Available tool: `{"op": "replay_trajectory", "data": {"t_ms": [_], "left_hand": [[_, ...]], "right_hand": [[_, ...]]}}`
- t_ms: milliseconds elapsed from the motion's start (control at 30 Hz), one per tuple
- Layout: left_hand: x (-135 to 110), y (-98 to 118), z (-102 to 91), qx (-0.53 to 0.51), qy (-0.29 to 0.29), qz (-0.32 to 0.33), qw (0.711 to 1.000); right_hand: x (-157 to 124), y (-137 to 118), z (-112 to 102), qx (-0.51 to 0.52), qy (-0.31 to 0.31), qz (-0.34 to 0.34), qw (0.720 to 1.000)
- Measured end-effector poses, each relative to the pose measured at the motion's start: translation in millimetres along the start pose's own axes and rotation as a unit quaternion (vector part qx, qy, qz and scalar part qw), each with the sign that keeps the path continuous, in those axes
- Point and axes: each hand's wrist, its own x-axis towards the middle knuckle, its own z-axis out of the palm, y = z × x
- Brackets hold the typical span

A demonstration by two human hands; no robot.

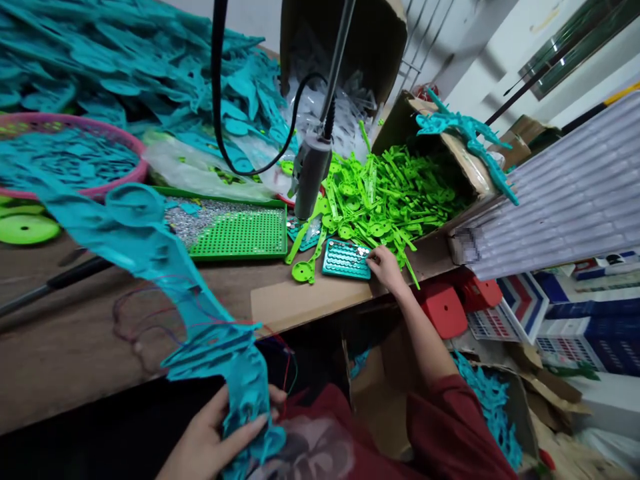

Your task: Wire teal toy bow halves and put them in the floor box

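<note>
My left hand (215, 427) is closed around the narrow lower end of a long, curved teal plastic shell (185, 287), which has round bosses and ribs. Thin red and dark wires (150, 327) hang around the shell. My right hand (385, 267) reaches to the right end of a small teal tray (345, 260) with ridged rows and small round metal pieces along its far side. Thumb and fingers are pinched together there; whatever lies between them is too small to make out.
A grey electric screwdriver (313, 173) hangs above the bench. Bright green plastic parts (390, 193) spill from a cardboard box beyond the tray. Left of them are a green perforated tray (245, 233) of small metal pieces, a pink basket (143, 163) and heaped teal parts (125, 60).
</note>
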Motion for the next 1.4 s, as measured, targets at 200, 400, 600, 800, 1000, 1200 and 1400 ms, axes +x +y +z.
{"op": "replay_trajectory", "data": {"t_ms": [200, 400, 600, 800, 1000, 1200, 1400], "left_hand": [[28.6, 23.3, 12.9, 0.042, 0.002, 0.107, 0.993], [45.8, 62.7, 14.5, 0.040, 0.024, 0.132, 0.990], [41.6, 69.2, 6.9, -0.038, -0.030, 0.133, 0.990], [41.4, 66.7, 2.3, -0.070, -0.045, 0.111, 0.990], [45.4, 61.4, 4.2, -0.019, -0.030, 0.115, 0.993], [39.6, 64.1, 12.9, -0.010, -0.049, 0.134, 0.990], [39.3, 65.0, 24.8, 0.033, -0.030, 0.163, 0.986]], "right_hand": [[21.1, -12.1, -5.9, -0.029, -0.004, -0.018, 0.999], [44.1, -21.3, -0.9, -0.064, -0.087, -0.044, 0.993], [40.6, -17.9, -1.8, -0.096, -0.116, -0.054, 0.987], [33.4, -27.8, -0.8, -0.125, -0.111, -0.041, 0.985], [46.3, -34.0, -1.0, -0.110, -0.115, -0.040, 0.986], [27.0, -76.3, -16.6, -0.023, -0.088, -0.070, 0.993], [-61.0, -181.5, -16.2, 0.110, -0.044, -0.277, 0.954]]}}
